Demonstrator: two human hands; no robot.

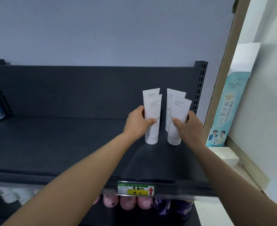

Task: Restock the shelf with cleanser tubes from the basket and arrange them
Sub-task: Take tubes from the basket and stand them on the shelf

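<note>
Four white cleanser tubes stand cap-down on the dark shelf (69,144). They form two short rows toward its right end, nearer the back wall than the front edge.

The left grip (138,123) clasps the front left tube (153,110), with the thumb across its face and the fingers round its left edge. The right grip (190,126) clasps the front right tube (179,111) the same way from the right edge; this tube tilts slightly rightward at the top.

The back left tube (150,92) and back right tube (173,93) stand just behind them, partly covered. A narrow gap separates the rows.

A slotted post (200,87) rises at the shelf's right rear corner. A green and yellow price label (136,190) sits on the front edge, with pink bottles (128,203) on the level below.
</note>
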